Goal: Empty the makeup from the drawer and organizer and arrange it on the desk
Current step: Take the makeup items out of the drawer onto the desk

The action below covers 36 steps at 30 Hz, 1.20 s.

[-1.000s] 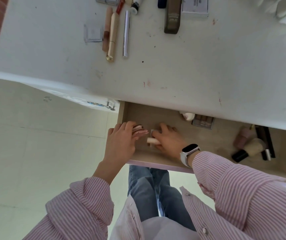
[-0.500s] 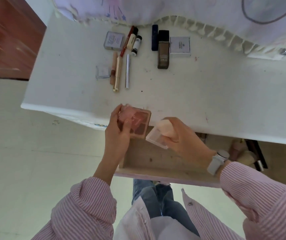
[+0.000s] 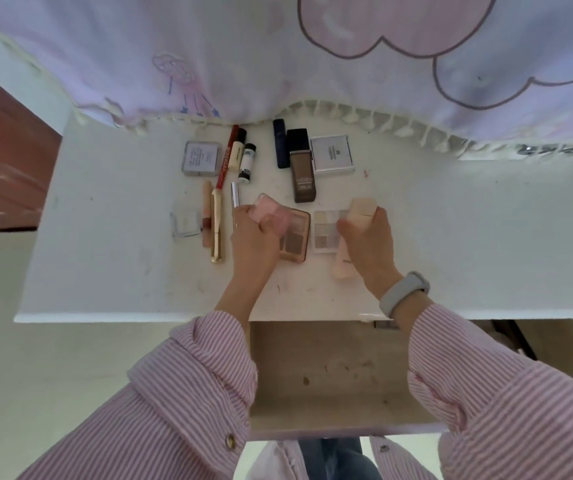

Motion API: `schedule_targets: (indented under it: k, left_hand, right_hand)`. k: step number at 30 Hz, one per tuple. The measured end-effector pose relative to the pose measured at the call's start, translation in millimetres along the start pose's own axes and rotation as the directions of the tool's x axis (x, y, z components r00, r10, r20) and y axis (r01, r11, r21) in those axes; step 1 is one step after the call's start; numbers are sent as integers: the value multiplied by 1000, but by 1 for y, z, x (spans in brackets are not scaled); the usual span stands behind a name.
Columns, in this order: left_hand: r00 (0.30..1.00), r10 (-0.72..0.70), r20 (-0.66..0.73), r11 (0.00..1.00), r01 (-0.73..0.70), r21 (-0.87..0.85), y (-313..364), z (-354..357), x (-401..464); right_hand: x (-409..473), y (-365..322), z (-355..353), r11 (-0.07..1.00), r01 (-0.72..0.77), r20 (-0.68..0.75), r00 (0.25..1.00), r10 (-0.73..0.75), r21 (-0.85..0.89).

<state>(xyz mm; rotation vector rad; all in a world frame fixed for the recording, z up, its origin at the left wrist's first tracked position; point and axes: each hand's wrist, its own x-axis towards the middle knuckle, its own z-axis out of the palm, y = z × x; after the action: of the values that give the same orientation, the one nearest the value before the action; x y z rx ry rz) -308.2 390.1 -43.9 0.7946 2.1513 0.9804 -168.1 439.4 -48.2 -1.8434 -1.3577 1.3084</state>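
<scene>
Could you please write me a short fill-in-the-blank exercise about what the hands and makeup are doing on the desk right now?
1. The left hand holds a pink compact over a ____ palette.
2. The right hand grips a peach ____.
3. The foundation bottle lies between a navy tube and a ____ square box.
4. Below the desk edge, the ____ stands open.

Missing words: brown; tube; white; drawer

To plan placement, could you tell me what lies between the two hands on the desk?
In the head view, a pale eyeshadow palette lies between the left hand and right hand.
</scene>
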Motion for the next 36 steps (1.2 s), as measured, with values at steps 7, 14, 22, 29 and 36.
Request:
schedule_targets:
  k: [7,14,22,29,36]
  left_hand:
    - [993,-54,-109,998,50,-37,15,-4,16]
    - [994,-2,-114,999,7,46,11,-22,49]
    - [989,43,-141,997,-33,73,13,-18,53]
    - [992,49,-119,997,-42,58,22,-1,53]
    - [930,354,99,831,-361,423,4,1,28]
  right_hand:
    - [13,-5,-2,993,13,-39,999,-17,-119]
    - [35,-5,-32,996,-89,-132,988,85,-20]
    - [51,-6,-39,989,-68,-82,995,58,-131]
    - [44,-2,-29,945,107,-39,991,-125,-308]
    - [31,19,-29,753,266,31,950,-311,-602]
